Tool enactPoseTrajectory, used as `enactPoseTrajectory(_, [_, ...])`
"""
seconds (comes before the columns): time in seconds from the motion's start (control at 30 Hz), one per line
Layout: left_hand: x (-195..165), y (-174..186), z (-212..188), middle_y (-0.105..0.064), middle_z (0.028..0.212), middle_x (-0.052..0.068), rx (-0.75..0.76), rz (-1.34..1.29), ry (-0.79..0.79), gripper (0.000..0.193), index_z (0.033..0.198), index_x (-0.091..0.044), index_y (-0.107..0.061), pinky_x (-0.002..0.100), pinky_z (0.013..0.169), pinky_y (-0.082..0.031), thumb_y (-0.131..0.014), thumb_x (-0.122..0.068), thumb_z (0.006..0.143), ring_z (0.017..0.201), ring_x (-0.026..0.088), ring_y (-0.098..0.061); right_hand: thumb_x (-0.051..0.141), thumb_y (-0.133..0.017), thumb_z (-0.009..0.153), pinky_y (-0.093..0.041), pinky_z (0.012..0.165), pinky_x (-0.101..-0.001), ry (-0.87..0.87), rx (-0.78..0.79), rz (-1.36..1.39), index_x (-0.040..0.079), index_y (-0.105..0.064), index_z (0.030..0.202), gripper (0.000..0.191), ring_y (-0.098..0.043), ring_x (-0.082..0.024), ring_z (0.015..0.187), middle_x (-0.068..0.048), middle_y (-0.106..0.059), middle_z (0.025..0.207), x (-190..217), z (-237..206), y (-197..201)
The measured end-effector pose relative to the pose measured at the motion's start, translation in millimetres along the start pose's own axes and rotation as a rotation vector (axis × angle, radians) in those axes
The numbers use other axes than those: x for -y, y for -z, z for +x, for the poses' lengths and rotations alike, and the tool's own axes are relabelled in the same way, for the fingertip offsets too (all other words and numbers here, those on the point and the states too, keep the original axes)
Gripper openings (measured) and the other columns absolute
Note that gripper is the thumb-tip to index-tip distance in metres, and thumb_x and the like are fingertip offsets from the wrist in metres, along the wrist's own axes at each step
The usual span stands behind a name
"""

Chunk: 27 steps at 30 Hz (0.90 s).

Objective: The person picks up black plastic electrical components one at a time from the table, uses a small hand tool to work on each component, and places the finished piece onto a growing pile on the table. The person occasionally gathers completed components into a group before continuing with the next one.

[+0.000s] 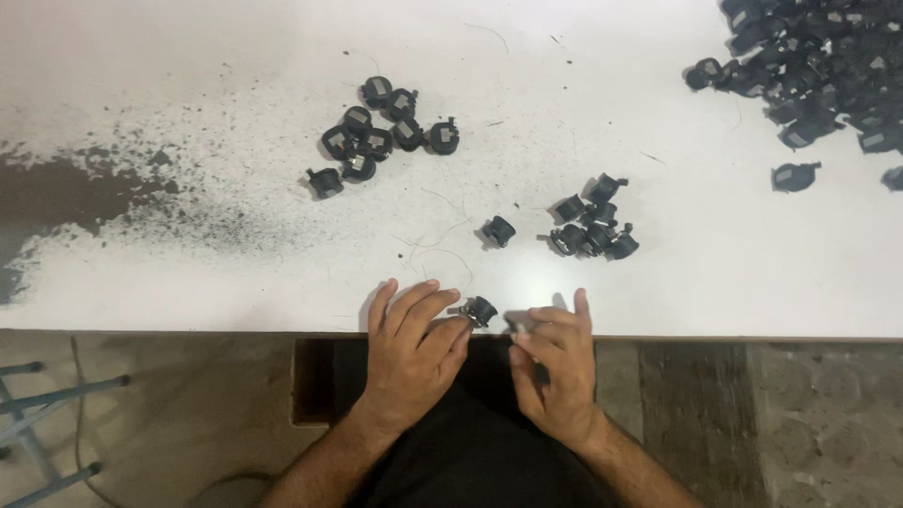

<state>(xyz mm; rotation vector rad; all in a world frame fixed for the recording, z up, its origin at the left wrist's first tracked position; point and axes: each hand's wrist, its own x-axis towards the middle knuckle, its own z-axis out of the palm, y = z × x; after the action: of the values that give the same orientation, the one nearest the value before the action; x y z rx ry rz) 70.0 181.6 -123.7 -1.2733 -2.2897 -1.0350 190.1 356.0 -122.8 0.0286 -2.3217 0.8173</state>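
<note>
White tabletop (pixel 235 282), smudged with dark dust on its left side, fills the view. At its near edge, the left hand (pixel 411 353) pinches a small black round part (pixel 481 310) at its fingertips. The right hand (pixel 555 362) sits just beside it, fingers curled narrow; whether it holds anything, I cannot tell. One loose part (pixel 499 230) lies beyond, a cluster (pixel 593 228) right of it, another group (pixel 381 132) farther left, a big pile (pixel 818 66) far right.

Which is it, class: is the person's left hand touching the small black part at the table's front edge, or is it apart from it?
Touching. The head view shows the left hand with its fingertips closed on the small black part at the white table edge, no gap between them.
</note>
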Motion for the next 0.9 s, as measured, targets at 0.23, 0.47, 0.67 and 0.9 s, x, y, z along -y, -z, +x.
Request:
enactPoseTrajectory(0.23, [-3.7, 0.0, -1.1, -0.063, 0.127, 0.002, -0.024, -0.033, 0.037, 0.014, 0.097, -0.015, -0.07, 0.054, 0.123, -0.025, -0.08, -0.016, 0.087, 0.131, 0.021, -0.054, -0.001, -0.076, 0.082, -0.025, 0.124, -0.0633, 0.004, 0.036, 0.014, 0.006, -0.059, 0.104, 0.029, -0.066, -0.029, 0.113, -0.009, -0.067, 0.097, 4.8, 2.7, -15.4])
enactPoseTrajectory(0.47, [0.1, -7.5, -3.3, -0.063, 0.129, 0.003, -0.073, 0.007, -0.049, 0.011, 0.096, -0.014, -0.07, 0.053, 0.125, -0.028, -0.08, -0.012, 0.09, 0.132, 0.022, -0.054, -0.004, -0.076, 0.081, -0.03, 0.123, -0.064, -0.007, 0.06, 0.038, 0.006, -0.059, 0.103, 0.03, -0.07, -0.028, 0.109, -0.01, -0.068, 0.096, 4.2, 10.0, -18.6])
enactPoseTrajectory(0.67, [-0.8, -5.7, -1.8, -0.063, 0.13, 0.003, -0.058, 0.048, -0.139, 0.008, 0.097, -0.015, -0.073, 0.052, 0.124, -0.028, -0.08, -0.016, 0.092, 0.132, 0.022, -0.053, -0.004, -0.078, 0.078, -0.03, 0.122, -0.0645, -0.01, 0.082, 0.054, 0.007, -0.059, 0.101, 0.032, -0.069, -0.029, 0.109, -0.009, -0.067, 0.094, 3.0, 11.3, -17.6])
enactPoseTrajectory(0.9, [-4.0, -6.1, 2.3, -0.064, 0.128, 0.004, -0.062, 0.017, -0.017, 0.009, 0.098, -0.013, -0.074, 0.053, 0.123, -0.028, -0.08, -0.016, 0.092, 0.131, 0.021, -0.054, -0.004, -0.078, 0.078, -0.031, 0.123, -0.0642, -0.018, 0.064, 0.057, 0.007, -0.061, 0.099, 0.029, -0.069, -0.028, 0.108, -0.008, -0.066, 0.092, 4.9, 12.9, -18.2])
